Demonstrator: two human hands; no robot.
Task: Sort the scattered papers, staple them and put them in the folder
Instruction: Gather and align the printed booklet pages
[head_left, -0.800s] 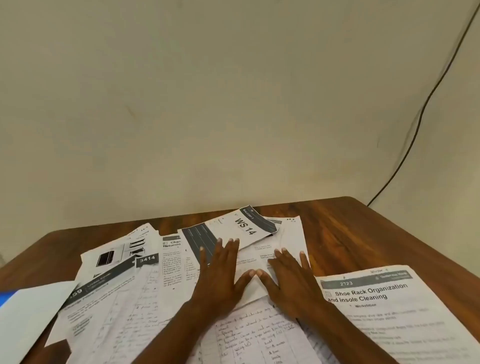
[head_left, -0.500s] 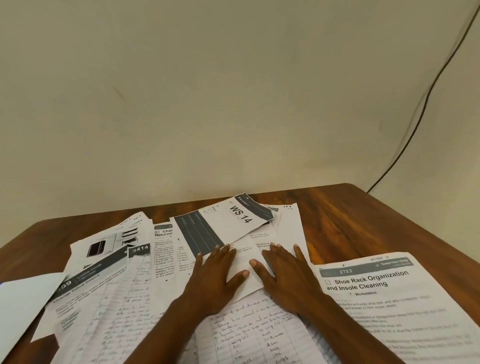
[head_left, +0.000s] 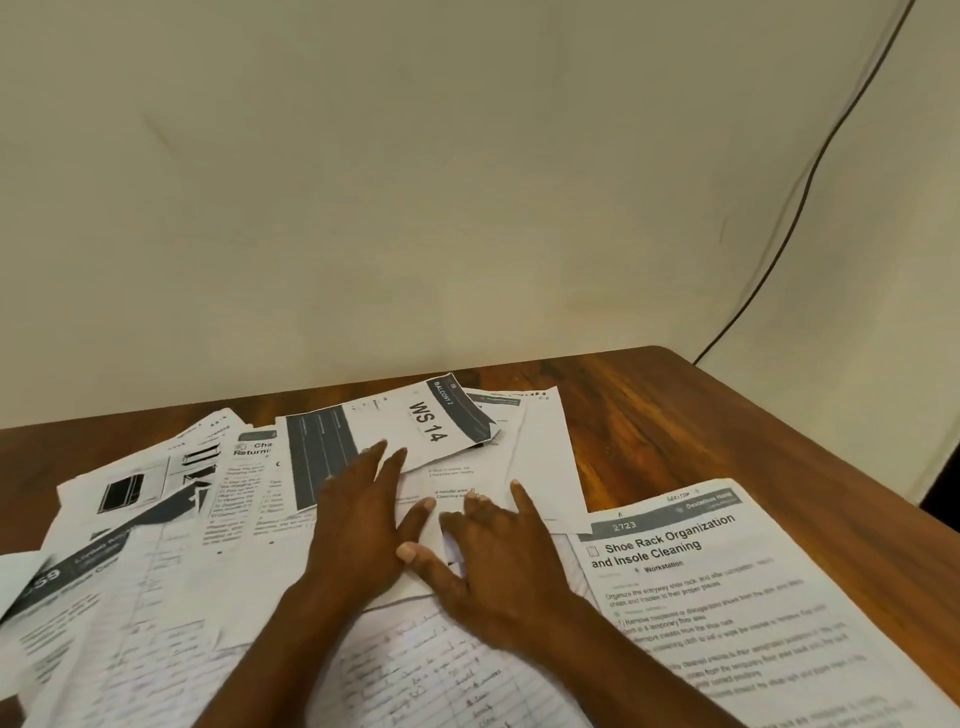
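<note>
Chiefly a brown wooden table (head_left: 701, 415) against a plain cream wall (head_left: 415, 182) — black cable (head_left: 810, 171) running down at right. Scattered papers (head_left: 171, 561) overlap across the tabletop; left hand (head_left: 358, 525) and right hand (head_left: 504, 561) lie flat on them, fingers spread — neither grips a sheet.

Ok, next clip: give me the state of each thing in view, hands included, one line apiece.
Left hand: flat, fingers straight, pressing on the overlapping sheets.
Right hand: resting on the sheets, some fingers bent, thumb out; grip unclear.
White printed sheet marked WS 14: loose, lying skewed atop other sheets.
White printed sheet headed Shoe Rack Organization: flat, face up, apart on the right.
Handwritten lined sheets: scattered, overlapping, unstapled.
Brown wooden table: bearing the papers.
</note>
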